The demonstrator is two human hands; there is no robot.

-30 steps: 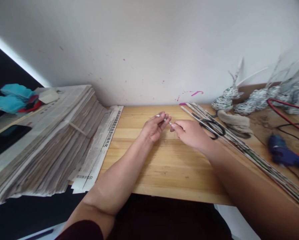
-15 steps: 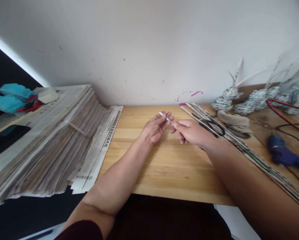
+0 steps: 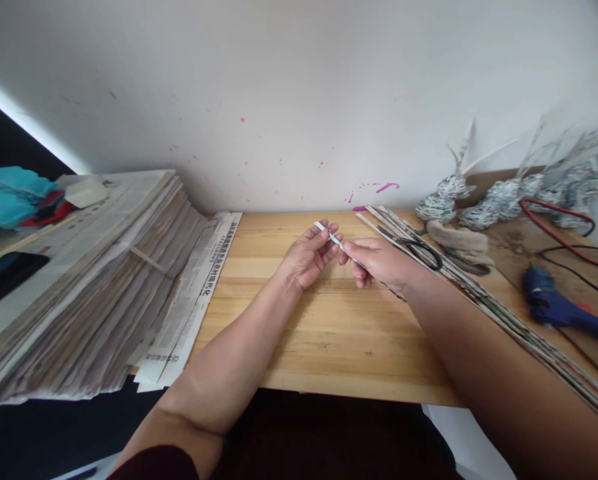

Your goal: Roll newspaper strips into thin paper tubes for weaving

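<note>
Your head-worn camera looks forward and down across the wooden table (image 3: 323, 340) toward the pale wall (image 3: 279, 87) behind it, close enough to set your left hand (image 3: 309, 257) and right hand (image 3: 373, 260) near mid-frame. The wide view reaches from the newspaper stack (image 3: 99, 300) on your left to the blue glue gun (image 3: 553, 303) on your right, with the table's near edge crossing low in the frame. Toward the upper right corner, the picture looks soft, so outlines there may be less than exact.
</note>
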